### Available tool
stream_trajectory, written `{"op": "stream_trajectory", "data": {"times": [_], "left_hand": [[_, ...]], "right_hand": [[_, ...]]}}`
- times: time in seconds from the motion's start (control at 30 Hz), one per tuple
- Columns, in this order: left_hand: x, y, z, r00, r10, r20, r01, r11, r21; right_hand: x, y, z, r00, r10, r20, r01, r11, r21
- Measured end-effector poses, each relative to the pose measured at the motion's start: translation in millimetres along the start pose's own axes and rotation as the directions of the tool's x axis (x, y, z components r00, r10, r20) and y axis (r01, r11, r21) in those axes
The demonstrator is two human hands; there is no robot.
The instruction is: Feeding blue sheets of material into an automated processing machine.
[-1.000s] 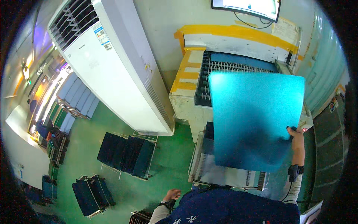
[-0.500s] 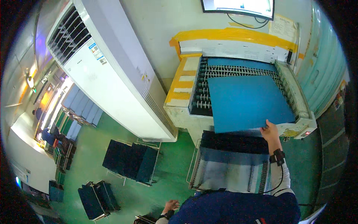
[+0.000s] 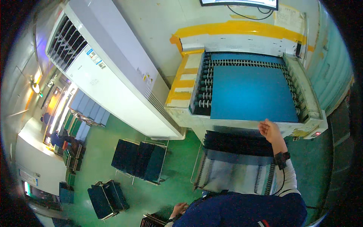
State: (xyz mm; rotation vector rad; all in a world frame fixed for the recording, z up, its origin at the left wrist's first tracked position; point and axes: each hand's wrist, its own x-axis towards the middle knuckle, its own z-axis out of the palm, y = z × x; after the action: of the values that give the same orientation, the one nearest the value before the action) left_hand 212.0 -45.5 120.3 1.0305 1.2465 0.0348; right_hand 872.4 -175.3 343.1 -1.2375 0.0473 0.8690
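Observation:
A blue flat panel (image 3: 251, 92) lies on the rows of rollers (image 3: 206, 89) of a conveyor machine. At the panel's front edge is my right hand (image 3: 270, 131), its fingers curled in and nothing gripped in them; whether a fingertip still touches the edge I cannot tell. Below that hand stands a rack (image 3: 223, 174) with dark panels (image 3: 236, 145) lined up at its far end. My left hand (image 3: 179, 209) hangs low beside my body, fingers loosely bent and holding nothing, close to another rack (image 3: 151, 221) at the lower edge.
A tall white air conditioner (image 3: 113, 79) stands left of the machine (image 3: 177, 104). Two racks of dark panels (image 3: 138, 159) (image 3: 107, 199) stand on the green floor. A screen (image 3: 242, 3) hangs on the wall above. People work at the far left.
The blue panel has gone from tilted, its front edge held by my right hand, to lying flat and farther in on the rollers. My right hand has let go of it.

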Motion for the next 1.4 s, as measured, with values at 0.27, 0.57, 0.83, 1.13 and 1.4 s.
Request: {"op": "stream_trajectory", "data": {"times": [0.27, 0.57, 0.83, 1.13, 1.4], "left_hand": [[-15.3, 41.0, 31.5, 0.97, -0.236, -0.054, 0.236, 0.972, -0.001], [6.9, -40.6, 22.8, 0.989, -0.148, -0.016, 0.135, 0.937, -0.322], [-36.0, 15.9, 63.2, 0.982, -0.094, -0.166, 0.09, 0.996, -0.028], [-1.3, -24.0, 59.3, 0.985, -0.041, -0.17, 0.052, 0.997, 0.062], [5.7, 18.1, 61.5, 0.982, -0.067, -0.176, 0.107, 0.967, 0.229]], "right_hand": [[-14.2, -22.8, 17.8, 0.994, -0.057, 0.096, 0.069, 0.989, -0.127], [-44.6, 29.4, 67.5, 0.932, 0.026, 0.361, 0.227, 0.733, -0.641], [-77.8, 83.1, 65.3, 0.659, -0.341, 0.67, 0.737, 0.114, -0.667], [-52.1, 114.7, 42.7, 0.866, -0.088, 0.492, 0.453, -0.279, -0.847], [-47.3, 116.7, 44.6, 0.864, -0.114, 0.49, 0.43, -0.336, -0.838]]}}
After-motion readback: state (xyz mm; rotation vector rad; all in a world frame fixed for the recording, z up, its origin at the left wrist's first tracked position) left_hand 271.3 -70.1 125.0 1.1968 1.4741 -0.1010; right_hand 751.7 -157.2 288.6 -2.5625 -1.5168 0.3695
